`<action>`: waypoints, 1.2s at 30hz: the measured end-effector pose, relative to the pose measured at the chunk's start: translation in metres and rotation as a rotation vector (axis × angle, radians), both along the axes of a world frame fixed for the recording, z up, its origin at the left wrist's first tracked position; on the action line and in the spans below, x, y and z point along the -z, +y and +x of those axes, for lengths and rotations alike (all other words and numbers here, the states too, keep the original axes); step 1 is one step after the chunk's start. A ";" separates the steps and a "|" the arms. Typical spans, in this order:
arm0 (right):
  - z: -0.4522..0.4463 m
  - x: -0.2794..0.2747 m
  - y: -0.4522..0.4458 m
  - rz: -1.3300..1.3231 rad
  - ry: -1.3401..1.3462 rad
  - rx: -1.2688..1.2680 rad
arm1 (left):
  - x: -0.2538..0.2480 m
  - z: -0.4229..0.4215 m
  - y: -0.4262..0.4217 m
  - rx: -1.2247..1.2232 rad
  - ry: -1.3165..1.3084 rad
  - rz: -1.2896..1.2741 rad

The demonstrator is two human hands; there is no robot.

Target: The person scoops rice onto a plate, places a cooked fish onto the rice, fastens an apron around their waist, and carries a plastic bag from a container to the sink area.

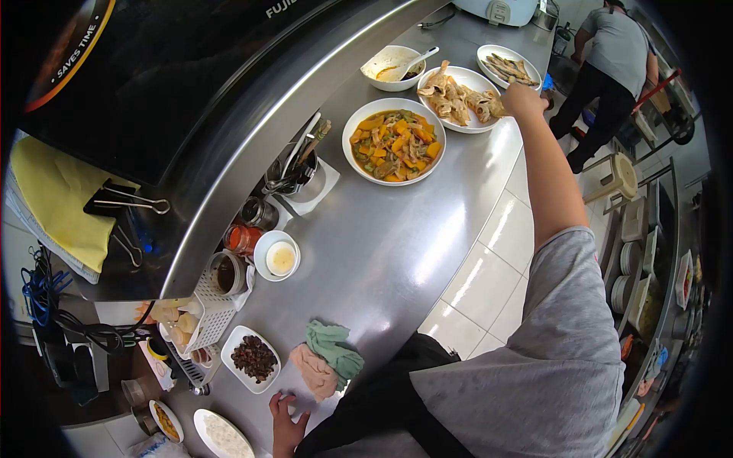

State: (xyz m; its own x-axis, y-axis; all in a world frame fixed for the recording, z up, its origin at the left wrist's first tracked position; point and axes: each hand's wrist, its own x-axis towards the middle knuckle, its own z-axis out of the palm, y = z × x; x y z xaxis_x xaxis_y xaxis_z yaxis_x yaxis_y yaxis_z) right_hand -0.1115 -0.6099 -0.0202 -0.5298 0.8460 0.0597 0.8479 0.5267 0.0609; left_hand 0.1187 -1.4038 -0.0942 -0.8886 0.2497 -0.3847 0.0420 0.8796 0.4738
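My right hand is stretched out to the far end of the counter, fingers curled in. It is at the edge of a white plate of fried fish and close to an oval plate of small whole fish; whatever it grips is hidden. My left hand rests at the near end with bent, spread fingers and nothing in it. Closest to it are a pink cloth, a green cloth and a white dish of dark chopped pieces.
A large bowl of squash and vegetable stew and a bowl with a white spoon stand mid-counter. A small white bowl, jars and a utensil holder line the shelf side. Another person bends over beyond the counter, near a stool.
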 end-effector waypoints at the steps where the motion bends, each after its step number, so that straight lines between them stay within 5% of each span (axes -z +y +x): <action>1: -0.004 0.002 -0.002 0.033 0.024 -0.052 | -0.001 0.001 0.001 -0.003 -0.002 -0.005; 10: -0.078 0.035 -0.040 -0.249 0.321 -0.327 | 0.000 -0.005 0.006 -0.055 -0.050 0.020; 23: -0.119 0.035 -0.066 0.023 0.118 -0.500 | 0.007 -0.002 -0.002 -0.131 -0.087 0.020; 25: -0.112 0.032 -0.042 -0.019 0.579 -0.418 | 0.006 -0.002 0.000 -0.115 -0.065 0.013; 29: -0.095 0.020 0.011 -0.326 1.096 -0.250 | -0.006 -0.003 0.011 -0.084 -0.027 -0.020; 32: -0.068 -0.001 0.026 -0.789 1.272 -0.134 | -0.015 -0.003 0.020 -0.094 -0.010 -0.009; 36: -0.032 -0.029 0.020 -1.012 1.353 -0.117 | -0.018 -0.002 0.023 -0.104 -0.001 0.020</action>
